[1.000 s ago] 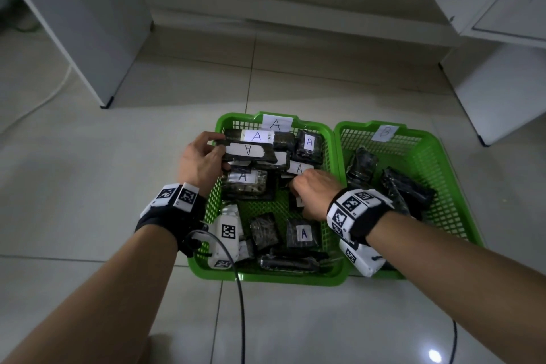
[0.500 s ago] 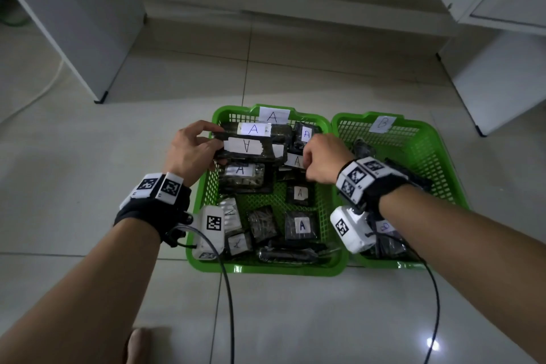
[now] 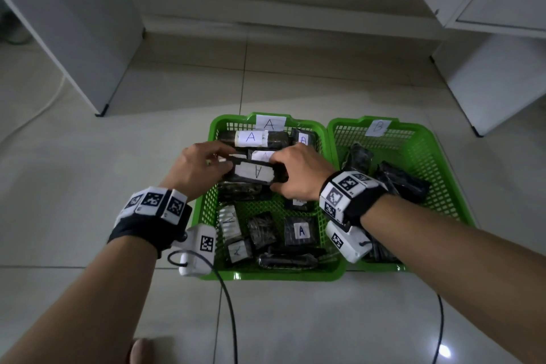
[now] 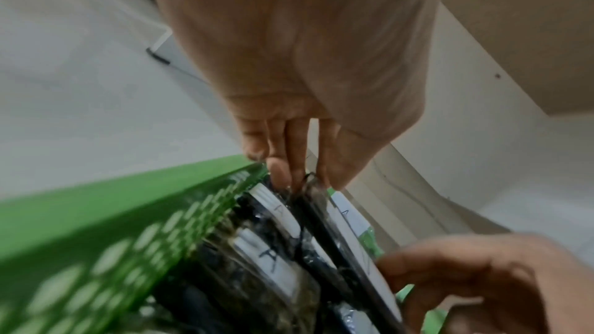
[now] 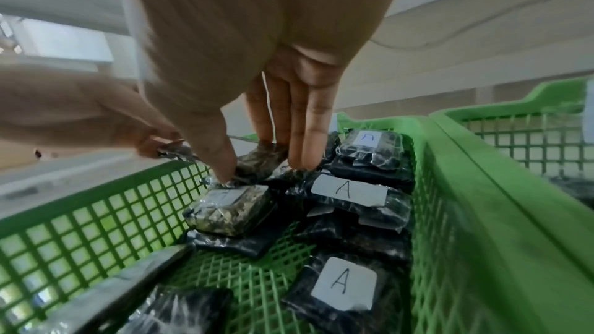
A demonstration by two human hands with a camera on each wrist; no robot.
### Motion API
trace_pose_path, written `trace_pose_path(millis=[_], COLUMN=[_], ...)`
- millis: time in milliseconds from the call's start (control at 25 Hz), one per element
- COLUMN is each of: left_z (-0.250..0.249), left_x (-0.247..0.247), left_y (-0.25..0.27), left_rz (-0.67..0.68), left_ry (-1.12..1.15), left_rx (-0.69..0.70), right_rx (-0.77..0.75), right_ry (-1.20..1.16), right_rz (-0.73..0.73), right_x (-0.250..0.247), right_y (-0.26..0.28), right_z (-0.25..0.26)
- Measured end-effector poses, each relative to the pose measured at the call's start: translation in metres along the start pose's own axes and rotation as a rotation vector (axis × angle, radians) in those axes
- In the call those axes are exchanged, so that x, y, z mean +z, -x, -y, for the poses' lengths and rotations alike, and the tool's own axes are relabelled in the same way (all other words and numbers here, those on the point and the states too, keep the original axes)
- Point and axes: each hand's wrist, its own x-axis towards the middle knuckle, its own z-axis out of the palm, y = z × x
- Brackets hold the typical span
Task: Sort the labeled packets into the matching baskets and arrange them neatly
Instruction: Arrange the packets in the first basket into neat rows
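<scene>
On tiled floor, both hands' fingers pinch one A packet inside basket A's rim.

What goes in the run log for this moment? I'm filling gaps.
phase: arranging | left hand + right hand: hold A packet | over basket A | basket B: untouched

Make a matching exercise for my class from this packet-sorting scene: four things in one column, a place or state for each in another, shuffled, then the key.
Things
1. basket A
2. basket B
3. held packet
4. square A packet

Places or states
a. gripped at both ends by the left hand and right hand
b. lying flat near the front of basket A
c. the left one of the two baskets
d. the right one of the two baskets

Pairs: 1-c, 2-d, 3-a, 4-b
</scene>
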Motion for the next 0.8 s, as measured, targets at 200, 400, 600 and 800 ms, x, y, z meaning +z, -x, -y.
trace_pose_path(millis=[200, 400, 600, 800], left_z=[0.018, 0.019, 0.015, 0.015], left_x=[-0.011, 0.0, 0.002, -0.002], left_y=[-0.008, -0.008, -0.012, -0.011], left_rz=[-0.042, 0.102, 0.12, 0.047], left_ry=[-0.318, -0.573, -0.65, -0.48], left_rx=[0.072, 0.056, 0.086, 0.125], right_rx=[0.004, -0.022, -0.065, -0.064], right_ry=[0.067, 0.056, 0.045, -0.284], right_rz=[0.011, -0.011, -0.022, -0.198], right_x=[0.014, 0.025, 0.027, 0.001], right_y=[-0.006, -0.015, -0.015, -0.016], right_z=[0.003, 0.004, 0.008, 0.0])
